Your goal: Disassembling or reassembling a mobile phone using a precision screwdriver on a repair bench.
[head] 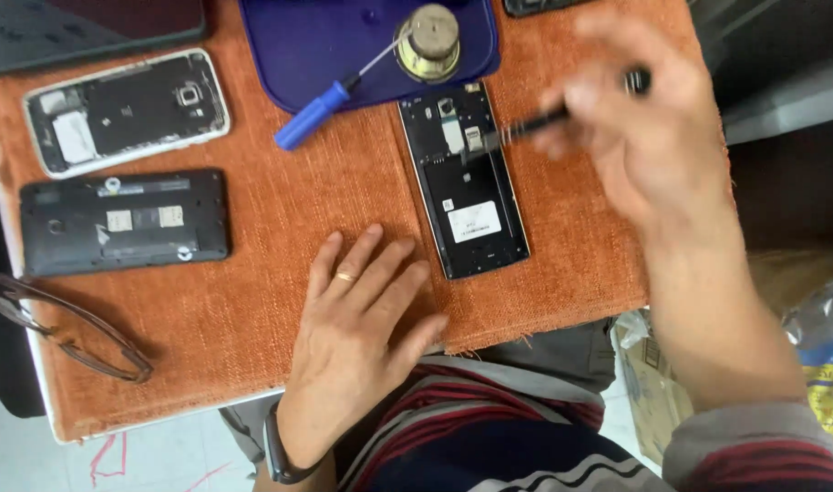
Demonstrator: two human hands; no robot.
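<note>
The slim black smartphone with its back cover off (468,178) lies lengthwise on the rust-orange woven cloth covering the bench (252,301), its inner frame and white label bare; the opened state suggests dismantling is under way, with the inner parts not yet lifted out. The right hand (635,137), blurred, is closed around a thin dark tool (526,125) whose tip sits at the phone's far end. The left hand (357,319) rests flat and open on the cloth, just left of the phone, holding nothing. A blue-handled screwdriver (318,111) lies farther off.
</note>
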